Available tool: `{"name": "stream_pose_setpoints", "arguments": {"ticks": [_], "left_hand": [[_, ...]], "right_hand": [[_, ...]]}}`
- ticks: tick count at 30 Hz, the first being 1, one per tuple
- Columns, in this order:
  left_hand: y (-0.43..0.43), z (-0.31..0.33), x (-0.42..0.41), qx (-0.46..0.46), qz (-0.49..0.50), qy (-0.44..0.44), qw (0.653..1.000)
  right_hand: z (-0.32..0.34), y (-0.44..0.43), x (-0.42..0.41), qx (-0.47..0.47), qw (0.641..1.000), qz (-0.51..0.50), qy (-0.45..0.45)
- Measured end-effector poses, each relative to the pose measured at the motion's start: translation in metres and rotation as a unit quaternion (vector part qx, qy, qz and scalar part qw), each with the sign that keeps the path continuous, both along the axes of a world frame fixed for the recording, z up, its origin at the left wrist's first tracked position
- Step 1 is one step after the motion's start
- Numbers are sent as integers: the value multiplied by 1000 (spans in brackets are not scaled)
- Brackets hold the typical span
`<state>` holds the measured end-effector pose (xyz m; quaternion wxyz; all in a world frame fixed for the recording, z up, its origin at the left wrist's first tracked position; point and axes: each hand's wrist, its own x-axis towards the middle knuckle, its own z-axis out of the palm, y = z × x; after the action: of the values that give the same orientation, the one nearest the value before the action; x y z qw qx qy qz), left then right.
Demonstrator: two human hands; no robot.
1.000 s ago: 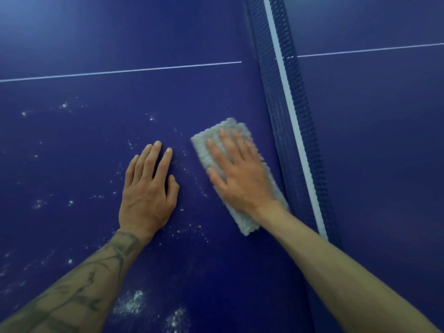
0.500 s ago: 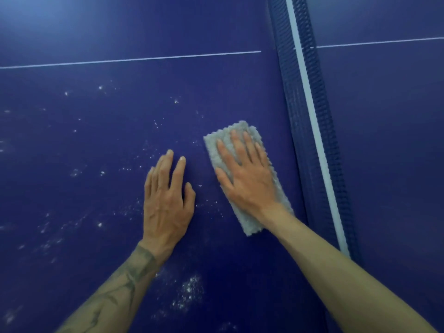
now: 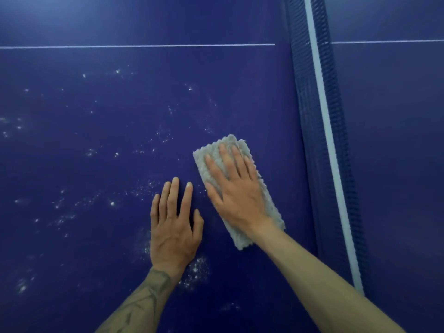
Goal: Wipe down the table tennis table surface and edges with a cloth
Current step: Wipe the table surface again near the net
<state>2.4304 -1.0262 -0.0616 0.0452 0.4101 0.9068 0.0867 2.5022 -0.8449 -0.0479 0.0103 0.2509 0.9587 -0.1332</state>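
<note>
We see a dark blue table tennis table point(image 3: 96, 164) with its net point(image 3: 322, 140) running across it. Just left of the net, a folded grey cloth point(image 3: 200, 162) lies flat under our right hand point(image 3: 237, 195). Further from the net, our left hand point(image 3: 175, 231) rests flat among scattered white specks point(image 3: 197, 270).

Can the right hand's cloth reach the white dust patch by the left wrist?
Probably yes: only bare blue table surface lies between the grey textured cloth under the right hand and that white dust patch.
</note>
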Motion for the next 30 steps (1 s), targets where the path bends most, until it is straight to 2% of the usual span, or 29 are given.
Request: {"name": "stream_pose_setpoints", "arguments": {"ticks": [2, 5, 8, 10, 13, 16, 18, 21, 25, 27, 30], "left_hand": [[0, 0, 0, -2, 9, -8, 1000], [0, 1, 0, -3, 10, -17, 1000], [0, 1, 0, -4, 12, -17, 1000], [0, 2, 0, -4, 12, -17, 1000], [1, 3, 0, 4, 7, -13, 1000], [1, 3, 0, 9, 9, -11, 1000], [0, 3, -1, 14, 11, -15, 1000], [1, 5, 0, 16, 12, -19, 1000], [1, 7, 1, 14, 15, -20, 1000], [2, 7, 1, 17, 16, -15, 1000], [3, 8, 0, 27, 11, -5, 1000]], "right_hand": [[0, 16, 28, 6, 1000, -2, -10], [4, 53, 52, 13, 992, -113, -57], [7, 63, 34, 2, 974, -217, -59], [5, 46, 11, 9, 969, -240, -53], [1, -2, 1, 8, 989, -146, -31], [-2, -21, 38, 9, 999, -39, -14], [-3, -6, 65, 16, 997, -62, -30], [2, 26, 84, 9, 982, -176, -62], [5, 23, 51, 7, 958, -281, -58], [2, -5, 30, 11, 967, -252, -39], [-3, -55, 37, 2, 993, -113, -13]]}}
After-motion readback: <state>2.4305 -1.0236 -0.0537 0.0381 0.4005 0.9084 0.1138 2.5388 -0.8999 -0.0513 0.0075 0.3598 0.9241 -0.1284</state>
